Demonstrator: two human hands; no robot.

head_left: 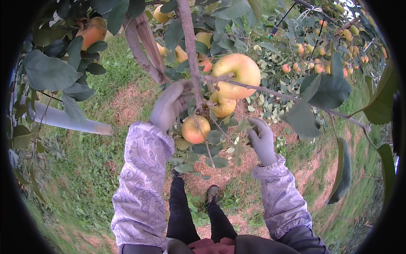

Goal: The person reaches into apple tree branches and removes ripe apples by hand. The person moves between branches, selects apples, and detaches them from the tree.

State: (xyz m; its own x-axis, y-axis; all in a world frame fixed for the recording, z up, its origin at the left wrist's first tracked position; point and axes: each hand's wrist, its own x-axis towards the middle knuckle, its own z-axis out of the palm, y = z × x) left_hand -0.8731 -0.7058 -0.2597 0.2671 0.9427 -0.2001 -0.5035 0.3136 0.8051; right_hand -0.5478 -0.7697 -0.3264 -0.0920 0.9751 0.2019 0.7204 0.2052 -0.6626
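My left hand (170,106), in a pale grey glove, has its fingers curled against the upright apple branch (192,59); the fingertips are partly hidden. Just below and to its right hangs a yellow-red apple (196,129) with a thin twig across it. Higher up hang a large yellow apple (237,74) and a smaller yellow apple (223,106) half under it. On the right, my gloved right hand (263,142) has thumb and fingers apart beside a small green leaf (243,126). Whether the fingertips touch that leaf I cannot tell.
A thin side branch (279,94) runs right from the apples, with large leaves (302,118). A thick trunk (146,51) rises behind my left hand. At left, a pale pole (72,120) juts in, below another apple (91,33). Fruit-laden trees (321,59) stand far right.
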